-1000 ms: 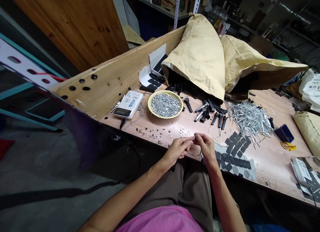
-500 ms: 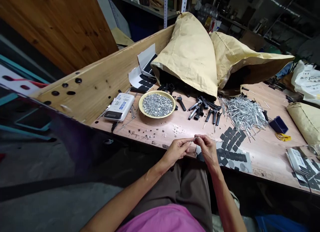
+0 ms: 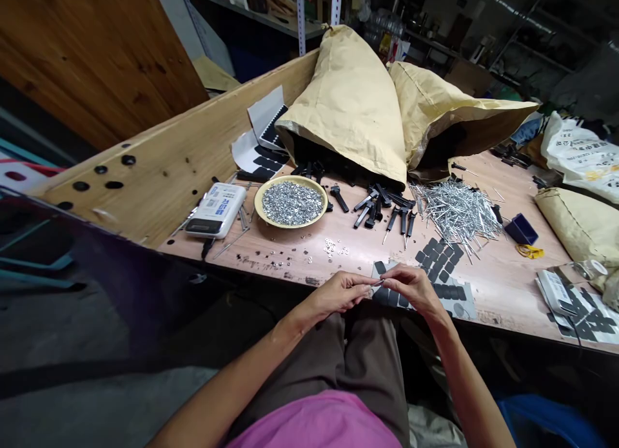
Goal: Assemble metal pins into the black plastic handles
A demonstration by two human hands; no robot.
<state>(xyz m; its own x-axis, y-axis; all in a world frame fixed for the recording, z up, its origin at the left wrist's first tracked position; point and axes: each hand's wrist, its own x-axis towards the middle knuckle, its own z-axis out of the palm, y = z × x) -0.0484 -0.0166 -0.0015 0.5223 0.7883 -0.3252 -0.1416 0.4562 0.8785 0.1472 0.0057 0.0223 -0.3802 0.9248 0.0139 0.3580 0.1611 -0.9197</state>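
My left hand and my right hand meet at the table's front edge, fingertips pinched together. Between them shows a small thin metal piece, mostly covered by the fingers, so its exact kind is unclear. Under and beside my right hand lies a grey sheet with black pads on it. Loose washers are scattered just beyond my left hand. Farther back stands a yellow bowl full of small metal nuts or washers.
Black plastic parts with metal pins lie mid-table, beside a heap of thin metal rods. Two big paper sacks lie open behind. A white box-shaped device sits left, a dark blue tray right. A wooden board edges the left side.
The view has shifted slightly, so the table contents appear farther left. My hands remain together; my right wrist has swung outward, and the fingers have turned around the small metal piece.
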